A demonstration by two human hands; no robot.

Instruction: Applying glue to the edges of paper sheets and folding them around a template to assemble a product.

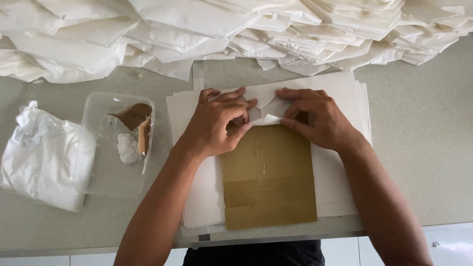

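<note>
White paper heap (236,29) beyond both hands (268,123).

Grey speckled table (423,148) carries a heap of folded white paper bags (236,29) along far edge, stack of white sheets (345,187) at ctr w/ brown cardboard rectangle (268,182) on top, clear plastic tub (113,167) and crumpled white plastic bag (42,157) at left.

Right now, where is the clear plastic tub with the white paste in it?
In the head view, the clear plastic tub sits on the table left of the left hand, between the white plastic bag and the paper stack.
</note>
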